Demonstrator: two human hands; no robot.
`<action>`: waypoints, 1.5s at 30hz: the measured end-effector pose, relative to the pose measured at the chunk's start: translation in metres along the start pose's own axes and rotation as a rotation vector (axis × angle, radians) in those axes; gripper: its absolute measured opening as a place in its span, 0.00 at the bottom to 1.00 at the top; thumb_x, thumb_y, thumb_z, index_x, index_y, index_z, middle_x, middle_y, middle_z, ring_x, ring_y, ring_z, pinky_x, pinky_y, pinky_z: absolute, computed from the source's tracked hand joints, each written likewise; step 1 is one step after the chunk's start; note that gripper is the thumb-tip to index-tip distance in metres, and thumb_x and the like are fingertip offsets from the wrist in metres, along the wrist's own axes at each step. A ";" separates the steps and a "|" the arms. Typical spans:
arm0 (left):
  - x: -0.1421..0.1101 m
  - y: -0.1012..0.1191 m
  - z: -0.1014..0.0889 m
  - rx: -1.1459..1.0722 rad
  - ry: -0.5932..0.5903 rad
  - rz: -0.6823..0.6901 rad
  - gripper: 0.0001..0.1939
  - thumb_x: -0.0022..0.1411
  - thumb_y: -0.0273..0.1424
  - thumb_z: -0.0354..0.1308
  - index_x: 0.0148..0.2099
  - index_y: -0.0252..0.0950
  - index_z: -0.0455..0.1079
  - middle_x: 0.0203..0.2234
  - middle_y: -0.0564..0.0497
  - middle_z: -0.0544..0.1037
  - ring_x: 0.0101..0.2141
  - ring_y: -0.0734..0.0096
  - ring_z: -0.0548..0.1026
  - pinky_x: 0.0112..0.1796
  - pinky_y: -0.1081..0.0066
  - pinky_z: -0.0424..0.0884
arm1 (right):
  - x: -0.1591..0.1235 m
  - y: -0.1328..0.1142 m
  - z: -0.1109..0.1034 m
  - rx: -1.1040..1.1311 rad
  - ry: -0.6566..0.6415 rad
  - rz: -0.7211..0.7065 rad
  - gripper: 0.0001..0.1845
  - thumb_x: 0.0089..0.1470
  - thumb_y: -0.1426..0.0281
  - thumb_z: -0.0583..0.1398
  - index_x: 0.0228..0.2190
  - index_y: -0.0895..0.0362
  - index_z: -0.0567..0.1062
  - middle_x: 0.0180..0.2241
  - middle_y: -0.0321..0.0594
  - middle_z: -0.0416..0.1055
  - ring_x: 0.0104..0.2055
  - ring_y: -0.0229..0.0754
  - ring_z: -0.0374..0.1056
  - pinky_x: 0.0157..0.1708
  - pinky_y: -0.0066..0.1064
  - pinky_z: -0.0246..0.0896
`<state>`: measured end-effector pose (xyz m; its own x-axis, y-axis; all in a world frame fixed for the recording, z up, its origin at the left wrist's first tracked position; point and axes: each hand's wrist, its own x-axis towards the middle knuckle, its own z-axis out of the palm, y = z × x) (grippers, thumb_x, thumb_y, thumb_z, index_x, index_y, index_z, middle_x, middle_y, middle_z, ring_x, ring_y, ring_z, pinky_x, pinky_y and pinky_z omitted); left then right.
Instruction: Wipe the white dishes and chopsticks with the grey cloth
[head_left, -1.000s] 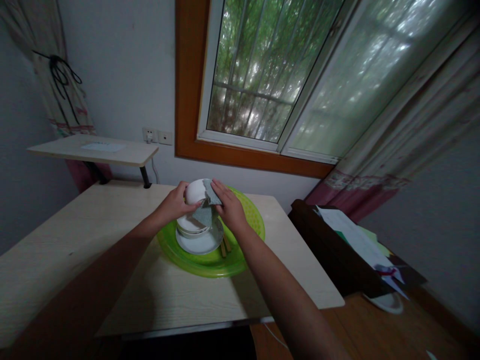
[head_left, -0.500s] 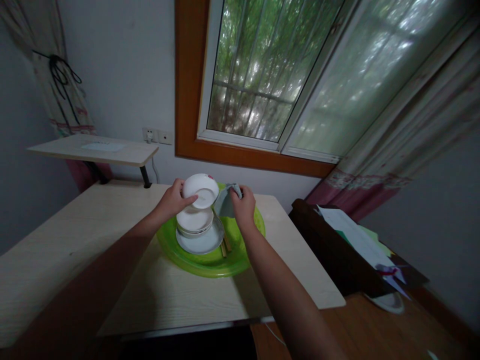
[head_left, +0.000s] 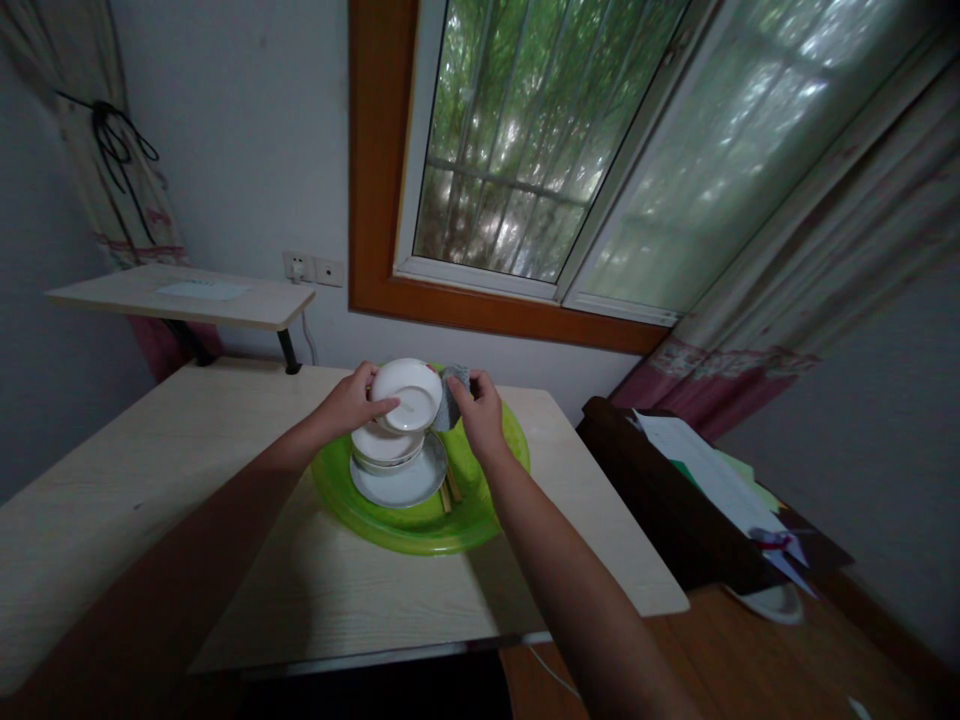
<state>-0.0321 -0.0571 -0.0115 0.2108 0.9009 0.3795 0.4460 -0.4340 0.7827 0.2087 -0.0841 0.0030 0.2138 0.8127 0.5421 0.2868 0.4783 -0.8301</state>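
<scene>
My left hand (head_left: 351,398) grips a white bowl (head_left: 409,393) by its left side, tilted so that its underside faces me. A grey cloth (head_left: 450,396) is pinched in my right hand (head_left: 481,410) and lies against the bowl's right edge. Below the raised bowl, a stack of white bowls (head_left: 386,446) stands on a white plate (head_left: 405,484). Just right of that plate lie wooden chopsticks (head_left: 450,490). All of these dishes rest in a round green tray (head_left: 420,540).
The tray stands on a pale wooden table (head_left: 360,600). A small raised shelf (head_left: 187,297) sits at the table's back left. To the right, papers (head_left: 705,470) lie on dark brown furniture (head_left: 660,500). Behind the table is a window (head_left: 525,150).
My right hand has brought the cloth left against the bowl; before, the cloth hung looser beside it. The bowl has dropped slightly and shifted a little right.
</scene>
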 end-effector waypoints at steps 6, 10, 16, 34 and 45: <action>0.000 0.010 -0.003 -0.035 -0.049 -0.048 0.27 0.51 0.46 0.64 0.47 0.35 0.64 0.41 0.45 0.78 0.38 0.58 0.78 0.35 0.64 0.73 | -0.006 -0.017 -0.002 -0.139 -0.269 -0.395 0.14 0.64 0.64 0.57 0.47 0.50 0.79 0.54 0.41 0.75 0.57 0.45 0.68 0.60 0.43 0.60; 0.000 0.006 -0.002 -0.037 -0.068 -0.028 0.28 0.51 0.46 0.64 0.48 0.35 0.63 0.42 0.44 0.77 0.39 0.58 0.78 0.36 0.63 0.73 | -0.010 -0.023 0.000 -0.259 -0.402 -0.560 0.20 0.66 0.67 0.54 0.57 0.47 0.73 0.62 0.38 0.66 0.65 0.43 0.60 0.66 0.46 0.51; 0.001 0.001 0.001 0.065 -0.035 0.011 0.31 0.49 0.47 0.66 0.48 0.37 0.60 0.40 0.45 0.77 0.38 0.59 0.78 0.37 0.63 0.73 | -0.011 -0.017 0.005 -0.329 -0.385 -0.494 0.24 0.67 0.64 0.53 0.62 0.48 0.65 0.65 0.40 0.61 0.67 0.44 0.57 0.67 0.44 0.51; -0.005 0.015 -0.002 0.156 -0.031 0.031 0.35 0.49 0.45 0.66 0.53 0.35 0.58 0.43 0.40 0.76 0.40 0.54 0.78 0.37 0.62 0.72 | -0.011 -0.016 0.005 -0.439 -0.362 -0.563 0.33 0.61 0.62 0.61 0.65 0.49 0.60 0.66 0.45 0.59 0.66 0.49 0.57 0.66 0.47 0.53; -0.003 0.008 0.000 0.052 -0.016 0.084 0.30 0.49 0.44 0.67 0.50 0.38 0.59 0.41 0.44 0.77 0.39 0.59 0.78 0.38 0.63 0.73 | -0.019 -0.033 0.011 -0.456 -0.435 -0.683 0.27 0.66 0.69 0.53 0.64 0.48 0.62 0.67 0.38 0.57 0.71 0.46 0.48 0.69 0.50 0.48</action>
<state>-0.0286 -0.0634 -0.0063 0.2628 0.8615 0.4344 0.4709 -0.5075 0.7216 0.1853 -0.1114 0.0184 -0.4797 0.5001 0.7209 0.5803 0.7971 -0.1669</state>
